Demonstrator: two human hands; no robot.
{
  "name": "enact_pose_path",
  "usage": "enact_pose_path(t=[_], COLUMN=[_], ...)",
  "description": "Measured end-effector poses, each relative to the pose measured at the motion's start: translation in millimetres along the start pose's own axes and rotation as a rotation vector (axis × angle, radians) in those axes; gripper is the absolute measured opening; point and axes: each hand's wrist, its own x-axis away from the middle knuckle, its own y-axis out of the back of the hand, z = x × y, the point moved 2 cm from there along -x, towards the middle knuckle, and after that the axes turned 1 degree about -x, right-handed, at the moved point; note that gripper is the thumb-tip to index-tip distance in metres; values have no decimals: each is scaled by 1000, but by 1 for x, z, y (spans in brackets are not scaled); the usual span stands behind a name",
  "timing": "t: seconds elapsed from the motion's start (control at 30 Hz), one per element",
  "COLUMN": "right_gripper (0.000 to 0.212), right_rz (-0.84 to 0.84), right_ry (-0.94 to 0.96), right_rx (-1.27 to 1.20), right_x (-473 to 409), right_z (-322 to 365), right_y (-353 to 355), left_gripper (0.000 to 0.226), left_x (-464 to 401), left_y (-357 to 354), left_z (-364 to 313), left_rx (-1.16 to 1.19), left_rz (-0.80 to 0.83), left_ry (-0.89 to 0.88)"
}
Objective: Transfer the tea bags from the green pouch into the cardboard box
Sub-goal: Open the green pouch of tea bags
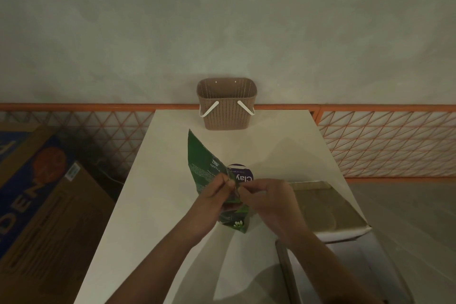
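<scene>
The fingertips of the left hand (212, 195) and of the right hand (269, 195) are brought together at 1 spot, and an edge of the green pouch (206, 168) is pinched there between curled fingers and thumbs. The 2 pinches sit just beside each other, the left on the person's left side of the edge and the right on the opposite side. Whether that edge is a sealed strip or an already parted mouth cannot be told, as it is hidden by the fingers.

The pouch is held up off the white table (160, 192), with its long axis tilted: 1 corner points up and away to the left, while the other end hangs below the hands, toward the person. No tea bags are seen.

Just behind the pouch, a purple round lid (243, 174) marked "Clay" is partly covered by it. The cardboard box (328, 207) lies to the right, near the right hand, its flap open toward the table edge. The right hand is judged the nearer for carrying tea bags across. The mouth is judged likely to need pulling apart sideways first.

Farther off, a brown basket (227, 103) stands at the table's far end.
</scene>
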Motion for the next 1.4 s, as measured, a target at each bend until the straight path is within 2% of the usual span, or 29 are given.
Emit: enact_pose_path(t=[0.1,0.23,0.4,0.6,0.77,0.93,1.13,1.3,1.4], right_gripper=[6,16,5,4,13,19,17,21,17], right_rz=[-21,-54,-90,-140,-109,-23,4,-6,6], right_ry=[6,-62,-135,-145,-130,-78,-19,120,116], right_rx=[39,-111,-241,-277,-323,-311,-188,-128,-149], right_x=[-1,-2,-1,-1,0,4,5,3,2], right_z=[0,-1,-4,-7,-5,-5,-4,3,4], right_y=[-2,-3,-6,-10,-10,-6,-8,-8,-7], left_gripper=[21,25,20,21,23,19,25,27,30], left_x=[0,1,4,6,6,2,-4,-6,-4], left_y=[-3,-8,-14,-17,-15,-11,-9,-10,-9], left_z=[4,7,6,8,5,-3,-9,-11,-9], left_rx=[11,54,92,123,157,53,-316,-270,-266], left_rz=[-1,-30,-50,-68,-71,-111,-250,-217,-209], left_ry=[6,10,-20,-14,-7,70,-100,-110,-117])
